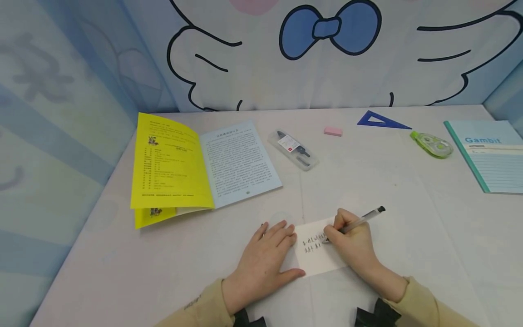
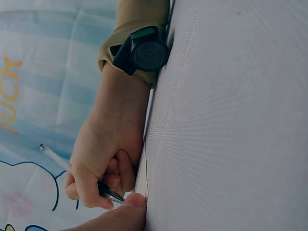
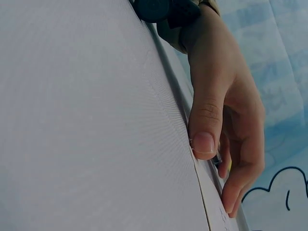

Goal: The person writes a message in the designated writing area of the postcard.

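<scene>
My right hand grips a pen with a clear barrel and black end, its tip on a small white card. Two short lines of handwriting show on the card's left part. My left hand lies flat with fingers spread, the fingertips and thumb at the card's left edge. In the left wrist view the right hand curls round the pen, close over the table. The right wrist view shows the left hand with its thumb at the card's edge.
An open booklet with a yellow page lies at the left. Further back are a clear plastic case, a pink eraser, a blue set square and a green correction tape. A notebook lies far right on the white table.
</scene>
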Action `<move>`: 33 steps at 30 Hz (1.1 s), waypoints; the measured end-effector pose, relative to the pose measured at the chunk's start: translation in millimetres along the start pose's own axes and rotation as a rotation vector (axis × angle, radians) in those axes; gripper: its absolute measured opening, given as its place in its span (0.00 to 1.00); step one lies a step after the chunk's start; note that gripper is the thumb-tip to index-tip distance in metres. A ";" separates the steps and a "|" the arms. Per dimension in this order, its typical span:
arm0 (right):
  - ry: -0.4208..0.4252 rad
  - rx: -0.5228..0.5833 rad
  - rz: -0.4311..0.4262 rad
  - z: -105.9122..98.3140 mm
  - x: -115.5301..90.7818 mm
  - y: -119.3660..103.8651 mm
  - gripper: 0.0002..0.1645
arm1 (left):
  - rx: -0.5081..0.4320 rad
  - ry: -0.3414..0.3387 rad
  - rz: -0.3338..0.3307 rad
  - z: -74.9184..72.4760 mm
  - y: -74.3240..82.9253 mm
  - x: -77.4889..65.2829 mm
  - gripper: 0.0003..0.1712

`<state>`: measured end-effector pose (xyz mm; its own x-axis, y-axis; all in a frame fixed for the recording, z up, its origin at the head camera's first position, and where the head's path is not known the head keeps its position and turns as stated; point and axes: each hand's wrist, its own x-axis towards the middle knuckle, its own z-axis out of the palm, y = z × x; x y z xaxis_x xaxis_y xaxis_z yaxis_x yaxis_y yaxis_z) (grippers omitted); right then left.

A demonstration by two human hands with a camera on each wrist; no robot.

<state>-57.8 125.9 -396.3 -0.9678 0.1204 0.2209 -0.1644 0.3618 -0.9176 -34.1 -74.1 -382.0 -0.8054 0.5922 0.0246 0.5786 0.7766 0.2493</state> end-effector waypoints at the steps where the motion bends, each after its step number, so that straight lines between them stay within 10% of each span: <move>1: 0.005 -0.005 -0.004 0.1 -0.2 -0.2 0.22 | -0.001 0.000 0.000 0.0 0.1 -0.1 0.38; 33: 0.034 -0.029 0.018 -0.6 -1.1 -3.5 0.23 | 0.015 0.010 -0.002 1.1 0.9 -0.3 0.39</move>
<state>-56.1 125.0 -393.1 -0.9635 0.1577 0.2161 -0.1414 0.3857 -0.9117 -33.2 -73.3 -382.9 -0.8080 0.5882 0.0337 0.5784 0.7811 0.2351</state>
